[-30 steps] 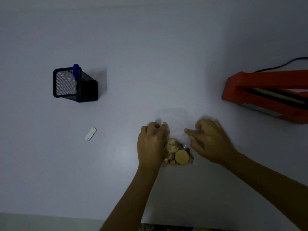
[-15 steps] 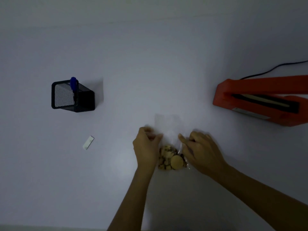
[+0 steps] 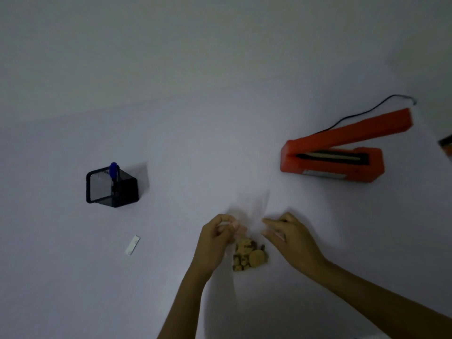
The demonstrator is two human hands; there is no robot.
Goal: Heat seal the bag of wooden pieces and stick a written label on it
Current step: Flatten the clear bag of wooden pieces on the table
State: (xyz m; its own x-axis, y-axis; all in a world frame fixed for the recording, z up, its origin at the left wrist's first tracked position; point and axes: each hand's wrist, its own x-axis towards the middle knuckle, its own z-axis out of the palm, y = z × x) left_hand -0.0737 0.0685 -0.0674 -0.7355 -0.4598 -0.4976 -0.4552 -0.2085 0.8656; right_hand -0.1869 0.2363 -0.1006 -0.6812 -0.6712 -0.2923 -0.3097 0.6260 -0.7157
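Observation:
A clear plastic bag (image 3: 253, 211) with several round wooden pieces (image 3: 249, 255) in its bottom hangs between my hands over the white table. My left hand (image 3: 216, 237) pinches the bag's left edge. My right hand (image 3: 289, 237) pinches its right edge. The bag's empty top sticks up, blurred and see-through. An orange heat sealer (image 3: 342, 152) sits at the right with its arm raised and a black cord (image 3: 367, 111) behind it. A small white label (image 3: 132, 245) lies on the table to the left. A blue pen (image 3: 113, 171) stands in a black mesh holder (image 3: 111, 185).
The white table (image 3: 195, 148) meets a pale wall at the back. A small orange object (image 3: 446, 146) shows at the right frame edge.
Both hands have lifted the bag off the table, gripping its sides higher up. The view has tilted, so the sealer now shows in full.

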